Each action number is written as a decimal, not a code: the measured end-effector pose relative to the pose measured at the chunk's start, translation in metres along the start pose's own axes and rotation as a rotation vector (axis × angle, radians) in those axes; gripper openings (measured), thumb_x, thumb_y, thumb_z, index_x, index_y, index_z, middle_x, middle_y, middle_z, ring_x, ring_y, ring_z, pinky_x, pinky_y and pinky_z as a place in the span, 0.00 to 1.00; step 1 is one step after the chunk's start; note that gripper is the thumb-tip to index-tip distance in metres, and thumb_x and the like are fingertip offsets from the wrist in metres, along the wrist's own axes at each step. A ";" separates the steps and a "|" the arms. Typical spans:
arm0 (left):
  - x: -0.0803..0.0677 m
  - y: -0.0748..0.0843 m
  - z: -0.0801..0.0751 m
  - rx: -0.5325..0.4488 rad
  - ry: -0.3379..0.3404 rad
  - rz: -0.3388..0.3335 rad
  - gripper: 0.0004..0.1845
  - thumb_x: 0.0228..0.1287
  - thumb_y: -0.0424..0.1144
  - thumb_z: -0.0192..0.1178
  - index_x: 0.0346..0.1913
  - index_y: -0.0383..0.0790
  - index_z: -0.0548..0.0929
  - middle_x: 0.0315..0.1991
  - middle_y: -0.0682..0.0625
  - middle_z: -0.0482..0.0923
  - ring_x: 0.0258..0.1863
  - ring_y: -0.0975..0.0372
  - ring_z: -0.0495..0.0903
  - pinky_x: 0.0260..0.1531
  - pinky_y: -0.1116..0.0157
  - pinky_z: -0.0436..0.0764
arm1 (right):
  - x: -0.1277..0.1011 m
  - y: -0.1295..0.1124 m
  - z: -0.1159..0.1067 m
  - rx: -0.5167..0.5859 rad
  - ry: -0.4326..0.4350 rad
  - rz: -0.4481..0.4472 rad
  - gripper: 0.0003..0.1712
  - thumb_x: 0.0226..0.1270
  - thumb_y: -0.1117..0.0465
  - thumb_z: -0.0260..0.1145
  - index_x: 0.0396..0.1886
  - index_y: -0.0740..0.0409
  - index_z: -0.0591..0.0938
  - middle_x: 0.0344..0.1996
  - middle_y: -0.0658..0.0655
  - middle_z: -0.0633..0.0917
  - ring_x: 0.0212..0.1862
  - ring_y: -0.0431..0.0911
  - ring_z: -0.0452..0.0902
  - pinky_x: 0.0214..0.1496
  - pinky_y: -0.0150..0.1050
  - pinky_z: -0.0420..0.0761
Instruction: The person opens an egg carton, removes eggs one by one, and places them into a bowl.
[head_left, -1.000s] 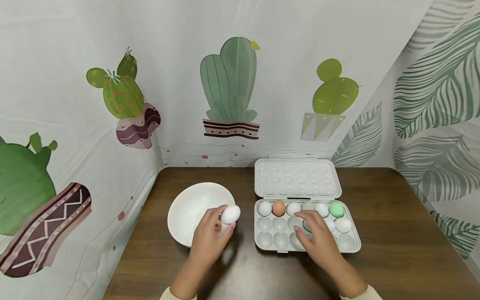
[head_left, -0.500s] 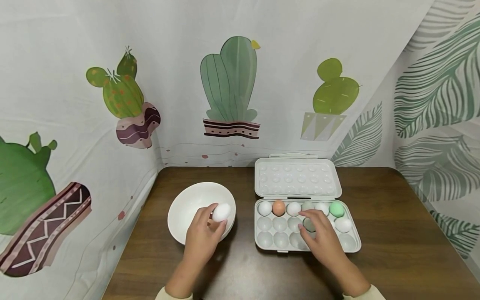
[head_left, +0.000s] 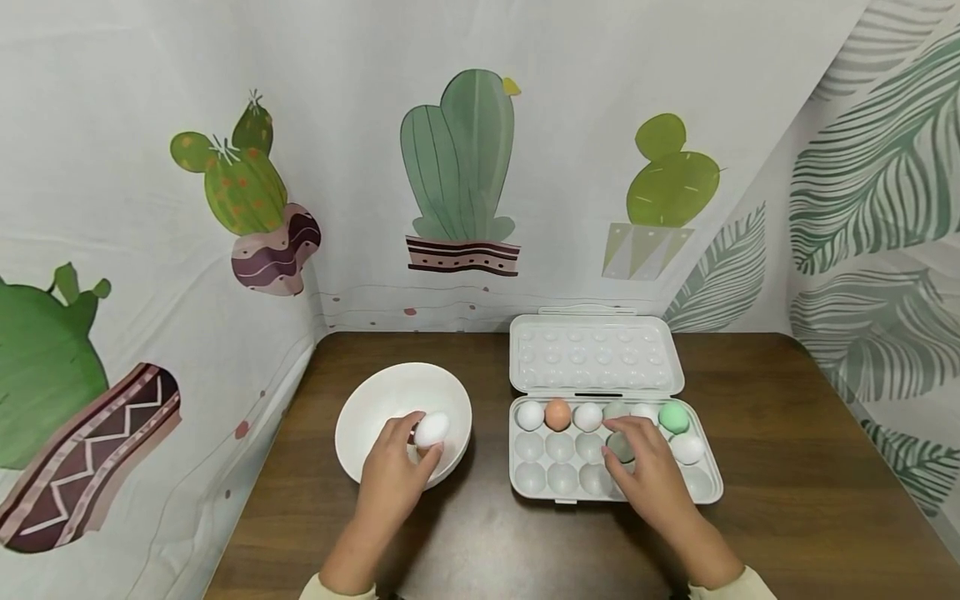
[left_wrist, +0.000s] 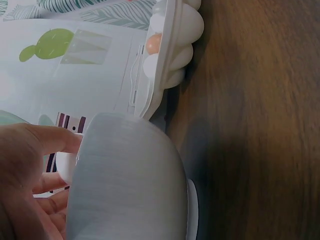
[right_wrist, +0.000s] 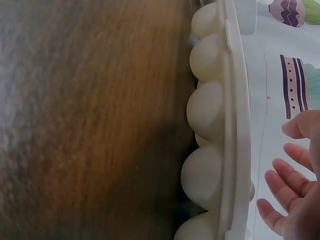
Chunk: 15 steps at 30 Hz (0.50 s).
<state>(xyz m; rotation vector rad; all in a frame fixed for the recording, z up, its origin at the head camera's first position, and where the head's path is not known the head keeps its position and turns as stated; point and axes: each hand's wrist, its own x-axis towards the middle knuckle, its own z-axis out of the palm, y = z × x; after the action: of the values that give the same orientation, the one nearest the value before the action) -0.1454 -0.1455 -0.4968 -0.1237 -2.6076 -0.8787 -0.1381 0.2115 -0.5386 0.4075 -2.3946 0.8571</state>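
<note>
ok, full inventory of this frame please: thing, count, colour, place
bowl: 1, white, table left
held egg: 1, white, in left hand over the bowl
egg carton: 1, pale grey, lid open, table right
carton eggs: at least 6 showing; whites, one brown, one green, back rows
table: 1, dark wood
backdrop: cactus and leaf print
left hand: grips the held egg
right hand: fingers over a greyish egg in the carton

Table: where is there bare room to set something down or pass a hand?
Bare table lies right of the egg tray, along the near edge, and behind the bowl. The strip between bowl and tray is narrow. The left hand with its white egg crowds the bowl; the right hand covers the tray's middle.
</note>
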 end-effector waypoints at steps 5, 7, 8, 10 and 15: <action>0.000 -0.004 -0.003 0.018 -0.041 -0.002 0.25 0.51 0.38 0.76 0.53 0.36 0.83 0.40 0.46 0.81 0.36 0.56 0.82 0.37 0.57 0.79 | 0.000 0.004 0.001 -0.023 -0.006 0.018 0.23 0.52 0.68 0.75 0.51 0.62 0.83 0.48 0.59 0.82 0.53 0.57 0.79 0.59 0.44 0.69; 0.001 -0.005 -0.004 0.029 -0.065 -0.006 0.24 0.51 0.39 0.76 0.53 0.37 0.83 0.39 0.46 0.81 0.36 0.57 0.82 0.36 0.58 0.79 | 0.000 0.005 0.001 -0.034 -0.010 0.020 0.23 0.52 0.68 0.75 0.51 0.62 0.83 0.48 0.60 0.82 0.53 0.57 0.79 0.58 0.46 0.69; 0.001 -0.006 -0.004 0.037 -0.080 -0.009 0.24 0.52 0.39 0.76 0.52 0.37 0.83 0.39 0.47 0.81 0.36 0.57 0.82 0.36 0.59 0.79 | 0.000 0.005 0.001 -0.038 -0.012 0.020 0.23 0.52 0.67 0.76 0.50 0.62 0.84 0.48 0.60 0.82 0.53 0.57 0.79 0.57 0.47 0.69; 0.002 -0.007 -0.005 0.049 -0.117 -0.020 0.23 0.52 0.39 0.75 0.52 0.38 0.84 0.38 0.47 0.81 0.35 0.58 0.82 0.35 0.60 0.79 | 0.000 0.006 0.001 -0.051 -0.014 0.020 0.24 0.51 0.67 0.76 0.51 0.62 0.84 0.48 0.61 0.82 0.52 0.58 0.79 0.56 0.49 0.70; 0.004 -0.009 -0.005 0.066 -0.216 -0.050 0.21 0.52 0.38 0.74 0.51 0.39 0.84 0.37 0.49 0.81 0.33 0.62 0.78 0.35 0.62 0.77 | -0.001 0.008 0.000 -0.091 -0.021 0.030 0.24 0.50 0.66 0.76 0.51 0.61 0.83 0.48 0.63 0.81 0.52 0.58 0.78 0.53 0.53 0.71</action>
<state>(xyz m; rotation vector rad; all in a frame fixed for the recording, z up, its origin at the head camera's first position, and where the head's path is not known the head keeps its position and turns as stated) -0.1496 -0.1555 -0.4967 -0.1432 -2.8488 -0.8365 -0.1410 0.2181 -0.5430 0.3475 -2.4538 0.7569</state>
